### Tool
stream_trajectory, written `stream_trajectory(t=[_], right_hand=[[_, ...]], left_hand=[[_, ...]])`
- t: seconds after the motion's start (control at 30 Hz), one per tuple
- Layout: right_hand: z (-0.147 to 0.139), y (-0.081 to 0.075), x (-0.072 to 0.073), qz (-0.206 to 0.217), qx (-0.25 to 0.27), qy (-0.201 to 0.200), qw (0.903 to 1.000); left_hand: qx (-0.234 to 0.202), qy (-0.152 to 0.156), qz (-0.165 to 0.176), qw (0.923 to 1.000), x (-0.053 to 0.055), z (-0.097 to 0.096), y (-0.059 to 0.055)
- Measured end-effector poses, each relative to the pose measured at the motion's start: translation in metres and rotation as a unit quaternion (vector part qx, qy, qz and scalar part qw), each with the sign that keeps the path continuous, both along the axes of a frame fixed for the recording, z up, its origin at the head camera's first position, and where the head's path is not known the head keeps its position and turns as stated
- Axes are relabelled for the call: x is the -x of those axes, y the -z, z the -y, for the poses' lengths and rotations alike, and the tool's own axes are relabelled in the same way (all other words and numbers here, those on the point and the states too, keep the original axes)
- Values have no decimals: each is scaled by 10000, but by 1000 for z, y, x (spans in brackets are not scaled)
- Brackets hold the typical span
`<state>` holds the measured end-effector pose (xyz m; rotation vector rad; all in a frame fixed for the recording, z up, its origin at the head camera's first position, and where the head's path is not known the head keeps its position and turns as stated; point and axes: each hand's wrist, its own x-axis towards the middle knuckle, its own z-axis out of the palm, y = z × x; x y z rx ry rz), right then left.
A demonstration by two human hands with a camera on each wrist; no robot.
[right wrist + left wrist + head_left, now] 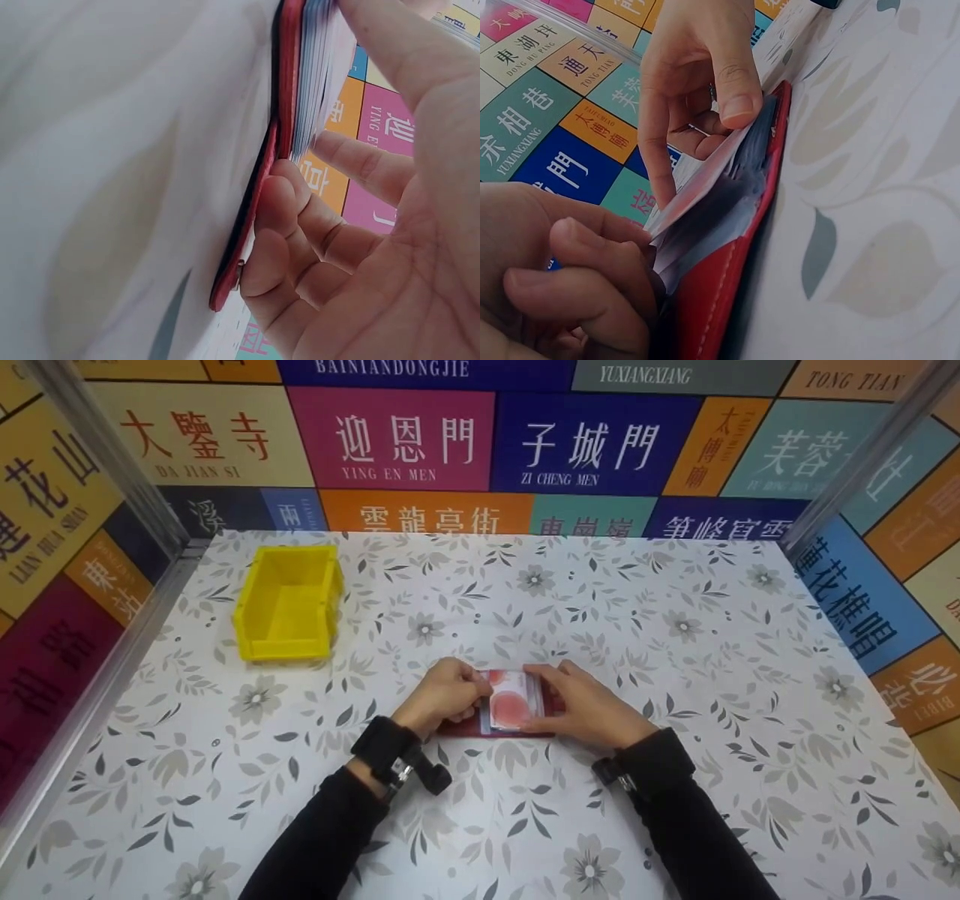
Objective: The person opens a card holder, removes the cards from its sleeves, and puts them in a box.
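Note:
A red card holder (pixel 461 728) lies spread on the table in the head view, with a stack of clear plastic sleeves (pixel 309 82) inside. On top is a white card (pixel 511 709) printed with pink-red round shapes. My left hand (pixel 448 690) pinches the card's left edge between thumb and finger; the left wrist view shows that edge raised from the sleeves beneath. My right hand (pixel 589 706) holds the stack from the right, thumb on the near edge and forefinger on the far one. Its other fingers curl by the red cover (pixel 251 202). Whether the card sits inside a sleeve I cannot tell.
A yellow plastic bin (pixel 287 649) stands at the back left of the table (pixel 600 615), which has a leaf-and-flower pattern. Behind and at both sides rise panels (pixel 394 442) of coloured blocks with lettering. Black bands (pixel 660 765) with cameras sit on both wrists.

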<state>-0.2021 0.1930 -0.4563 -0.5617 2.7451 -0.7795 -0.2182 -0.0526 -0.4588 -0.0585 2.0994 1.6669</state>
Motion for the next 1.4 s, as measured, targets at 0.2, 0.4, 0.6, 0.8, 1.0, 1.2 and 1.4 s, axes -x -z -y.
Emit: stream_trajectory(t=[0.2,0.4,0.6,0.8,1.0,1.2,1.4], right_hand=[[-2,0,1,33,0,5,10000],[-3,1,0,12,90,-33,10000],[-3,2,1,-40,47,-58,10000],[-3,1,1,-29,18,-38,10000],[-2,0,1,-19,-46,-49,10000],[-3,1,2,-7,-55,-65,10000],[-2,1,2,-30,7,-103,9999]], left_hand=[[10,-35,117,9999,1,4,0],[-100,34,123,9999,2,8,2],[19,44,-3,10000,3,11,2],[125,-52,-41,9999,3,13,0],[173,-132,-55,9997,3,17,0],[89,-199,-24,9998,3,21,-1],[140,-171,-168,9996,2,28,-3]])
